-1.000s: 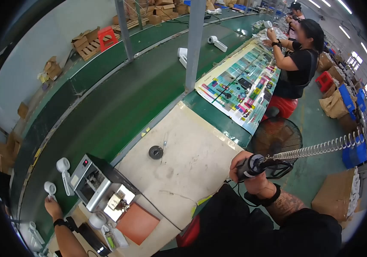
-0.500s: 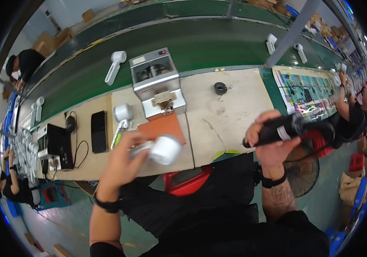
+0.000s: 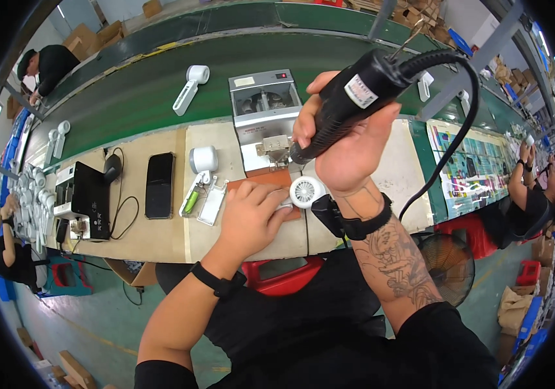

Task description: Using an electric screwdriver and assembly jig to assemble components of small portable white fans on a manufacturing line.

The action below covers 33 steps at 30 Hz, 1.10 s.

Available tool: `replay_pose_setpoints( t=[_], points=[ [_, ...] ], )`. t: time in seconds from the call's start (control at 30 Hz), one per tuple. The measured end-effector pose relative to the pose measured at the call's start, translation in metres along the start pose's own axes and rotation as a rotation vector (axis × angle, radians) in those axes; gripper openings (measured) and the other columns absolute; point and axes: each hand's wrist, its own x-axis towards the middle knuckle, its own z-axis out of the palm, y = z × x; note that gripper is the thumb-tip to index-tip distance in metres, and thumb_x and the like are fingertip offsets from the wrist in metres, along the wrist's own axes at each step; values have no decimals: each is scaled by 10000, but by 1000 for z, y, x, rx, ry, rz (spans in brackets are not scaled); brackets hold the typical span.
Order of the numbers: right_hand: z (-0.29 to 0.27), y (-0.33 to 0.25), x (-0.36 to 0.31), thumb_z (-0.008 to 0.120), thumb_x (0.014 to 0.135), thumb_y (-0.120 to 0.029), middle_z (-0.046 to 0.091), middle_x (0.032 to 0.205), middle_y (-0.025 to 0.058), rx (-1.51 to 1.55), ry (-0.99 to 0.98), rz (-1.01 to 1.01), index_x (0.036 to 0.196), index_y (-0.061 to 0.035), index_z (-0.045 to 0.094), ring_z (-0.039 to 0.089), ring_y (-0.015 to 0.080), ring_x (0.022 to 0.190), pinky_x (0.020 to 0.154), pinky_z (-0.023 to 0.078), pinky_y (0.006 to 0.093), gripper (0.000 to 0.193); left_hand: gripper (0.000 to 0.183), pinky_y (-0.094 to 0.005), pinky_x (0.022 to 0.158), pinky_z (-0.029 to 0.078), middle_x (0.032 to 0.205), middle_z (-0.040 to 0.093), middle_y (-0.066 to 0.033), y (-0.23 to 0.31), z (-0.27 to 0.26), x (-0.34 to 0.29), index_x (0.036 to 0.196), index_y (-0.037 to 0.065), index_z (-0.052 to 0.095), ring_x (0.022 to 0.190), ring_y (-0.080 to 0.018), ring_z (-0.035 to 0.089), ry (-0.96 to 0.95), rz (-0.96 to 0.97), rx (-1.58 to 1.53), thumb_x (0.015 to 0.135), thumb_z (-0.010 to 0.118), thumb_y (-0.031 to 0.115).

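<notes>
My right hand (image 3: 355,152) is wrapped round a black electric screwdriver (image 3: 349,104), raised and tilted, its lower end pointing toward the feeding slot of a grey screw feeder (image 3: 266,107). The tip itself is hard to make out. Below it, my left hand (image 3: 251,217) is closed on the handle of a white handheld fan (image 3: 307,192), which lies with its round grille facing up at the edge of an orange-brown mat (image 3: 277,179). Most of the handle is hidden under the fingers. Left of that hand lies another fan with its handle opened (image 3: 211,206), showing a green battery (image 3: 191,201).
A black phone (image 3: 159,186) and a black boxy device (image 3: 91,202) with a cable sit to the left. Beyond the bench runs a green conveyor (image 3: 135,97) carrying several white fans. The screwdriver's thick cord (image 3: 465,123) loops down on the right. Co-workers sit at both sides.
The screwdriver has swung up and left, from the right side to near the screw feeder. My left hand has lowered the fan onto the mat and turned its grille upward.
</notes>
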Motion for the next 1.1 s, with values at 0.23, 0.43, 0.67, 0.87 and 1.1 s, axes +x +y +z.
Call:
replay_pose_setpoints(
  t=[0.23,0.43,0.67,0.87,1.1],
  points=[
    [6,64,11,279,877,-1033,574,711,61,-59,-2,48,1194,-34,556,548,159,631,629,467,318,1085,387,-430,827,434,1142,722,9,-16,8,1,1253,282,788,1023,-235,626,82,-39,113,874,815,211],
    [-1,74,10,300,876,-1030,575,697,89,-134,-28,94,1204,-22,561,571,172,601,603,486,321,1092,378,-403,826,414,1198,715,16,-25,12,6,1225,303,795,1030,-217,616,90,-7,72,860,822,209],
    [-7,60,2,248,881,-1035,598,690,116,-48,24,121,1205,19,566,568,186,580,575,491,339,1149,302,-418,842,435,1234,725,-1,-34,21,4,1105,222,824,1064,-236,624,89,-24,47,807,844,173],
    [-15,52,-5,281,885,-1028,617,711,137,98,18,122,1221,50,557,584,194,607,590,501,341,1162,237,-409,834,429,1187,720,9,-34,24,6,1081,236,837,1057,-225,614,89,-19,68,846,850,207],
    [-23,52,-15,280,894,-1020,620,720,145,25,17,130,1220,75,541,599,207,615,605,524,345,1171,220,-405,848,439,1177,721,11,-31,26,8,1070,226,835,1050,-224,617,104,-20,56,851,849,210]
  ],
)
